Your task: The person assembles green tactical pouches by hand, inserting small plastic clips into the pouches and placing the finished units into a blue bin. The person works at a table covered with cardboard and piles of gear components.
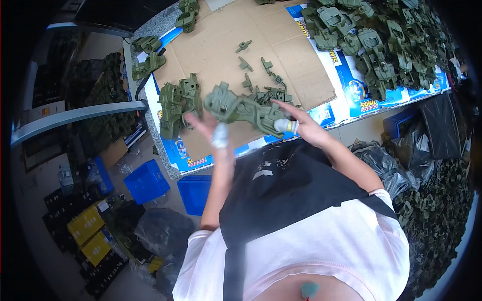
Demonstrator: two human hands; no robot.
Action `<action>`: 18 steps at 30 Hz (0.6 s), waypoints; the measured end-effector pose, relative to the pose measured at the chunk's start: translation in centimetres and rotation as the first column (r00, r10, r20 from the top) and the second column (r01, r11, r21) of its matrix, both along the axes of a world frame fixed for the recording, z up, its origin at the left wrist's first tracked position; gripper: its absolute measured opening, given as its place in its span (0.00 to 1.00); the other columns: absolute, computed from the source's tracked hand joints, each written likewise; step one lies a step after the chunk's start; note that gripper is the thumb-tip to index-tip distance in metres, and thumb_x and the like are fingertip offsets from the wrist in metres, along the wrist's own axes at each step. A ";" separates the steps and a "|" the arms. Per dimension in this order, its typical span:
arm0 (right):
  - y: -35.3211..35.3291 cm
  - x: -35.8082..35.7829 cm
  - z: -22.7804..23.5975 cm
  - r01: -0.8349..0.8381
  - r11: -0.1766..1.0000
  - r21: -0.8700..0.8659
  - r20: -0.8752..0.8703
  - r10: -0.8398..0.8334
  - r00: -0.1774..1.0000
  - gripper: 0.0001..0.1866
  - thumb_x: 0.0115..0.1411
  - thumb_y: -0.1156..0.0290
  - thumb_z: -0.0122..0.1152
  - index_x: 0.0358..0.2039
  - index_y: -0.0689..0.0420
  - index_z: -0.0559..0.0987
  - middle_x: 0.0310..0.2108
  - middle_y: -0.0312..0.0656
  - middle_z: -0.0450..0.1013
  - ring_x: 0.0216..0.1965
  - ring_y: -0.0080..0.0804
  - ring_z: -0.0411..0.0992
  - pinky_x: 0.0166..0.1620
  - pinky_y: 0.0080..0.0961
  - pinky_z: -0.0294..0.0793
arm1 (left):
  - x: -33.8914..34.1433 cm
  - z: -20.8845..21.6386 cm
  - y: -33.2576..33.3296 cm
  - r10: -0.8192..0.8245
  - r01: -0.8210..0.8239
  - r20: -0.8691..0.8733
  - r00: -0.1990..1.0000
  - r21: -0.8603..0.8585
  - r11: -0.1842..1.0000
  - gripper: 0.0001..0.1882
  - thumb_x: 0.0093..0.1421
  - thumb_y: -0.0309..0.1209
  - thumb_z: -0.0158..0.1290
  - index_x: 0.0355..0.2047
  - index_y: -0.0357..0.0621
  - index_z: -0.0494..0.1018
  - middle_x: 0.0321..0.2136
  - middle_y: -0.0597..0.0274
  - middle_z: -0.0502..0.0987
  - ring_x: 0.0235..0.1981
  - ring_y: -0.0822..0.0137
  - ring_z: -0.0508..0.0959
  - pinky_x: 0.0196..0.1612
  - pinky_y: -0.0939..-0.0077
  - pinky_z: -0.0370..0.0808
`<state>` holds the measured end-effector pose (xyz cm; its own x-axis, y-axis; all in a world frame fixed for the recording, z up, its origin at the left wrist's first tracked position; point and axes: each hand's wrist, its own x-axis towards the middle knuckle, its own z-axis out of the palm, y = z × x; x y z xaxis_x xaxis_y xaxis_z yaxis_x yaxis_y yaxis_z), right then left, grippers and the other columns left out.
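Observation:
A dark green plastic toy vehicle body (246, 113) is held up over the front of the cardboard sheet (206, 55). My right hand (307, 129) grips its right end, with white wrapping on a finger. My left hand (217, 138) is spread beside the vehicle's left end, also with a white-wrapped finger and slightly blurred; nothing shows in it. Just behind the held body lies a heap of small green gun-shaped parts (273, 95), partly hidden by it. Several loose small green parts (245, 64) lie farther back on the cardboard. More green vehicle bodies (173, 108) sit left of my left hand.
A large pile of green vehicle bodies (369, 40) covers the far right of the table. Others (148, 65) lie along the left edge, near a grey metal bar (75, 118). Blue crates (146, 181) and plastic bags (168, 231) stand on the floor at left.

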<state>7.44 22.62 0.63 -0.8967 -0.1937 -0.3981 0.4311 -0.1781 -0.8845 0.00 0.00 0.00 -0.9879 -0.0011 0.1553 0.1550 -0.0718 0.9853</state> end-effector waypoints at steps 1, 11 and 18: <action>0.9 0.3 0.9 -0.049 0.984 0.173 -0.051 0.059 0.997 0.32 0.55 0.64 0.56 0.59 0.52 0.57 0.56 0.50 0.59 0.56 0.44 0.59 0.56 0.31 0.58 | 0.0 1.2 0.9 -0.003 0.003 0.002 1.000 0.005 1.000 0.47 0.51 0.49 0.55 0.62 0.52 0.40 0.63 0.61 0.40 0.62 0.59 0.48 0.60 0.56 0.47; 1.0 4.6 2.2 -0.153 0.480 0.864 -0.157 0.545 0.824 0.32 0.50 0.73 0.52 0.57 0.64 0.57 0.46 0.62 0.64 0.49 0.56 0.63 0.54 0.37 0.61 | 0.2 3.2 5.1 -0.794 0.804 0.536 0.286 -0.585 -0.105 0.39 0.49 0.31 0.53 0.61 0.52 0.49 0.50 0.46 0.66 0.51 0.48 0.67 0.49 0.64 0.66; 1.7 3.8 0.9 -0.237 0.769 0.594 -0.097 0.361 0.928 0.28 0.48 0.73 0.55 0.52 0.62 0.66 0.49 0.55 0.65 0.54 0.53 0.60 0.57 0.35 0.57 | 0.5 2.8 5.4 -0.825 0.799 0.468 0.317 -0.601 -0.035 0.39 0.46 0.27 0.52 0.60 0.54 0.53 0.50 0.48 0.67 0.50 0.50 0.68 0.50 0.64 0.66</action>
<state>11.28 24.37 1.58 -0.9008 -0.2620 -0.3464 0.1869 0.4861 -0.8537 0.49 5.39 2.85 -0.2343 0.9025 -0.3615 0.4960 0.4308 0.7539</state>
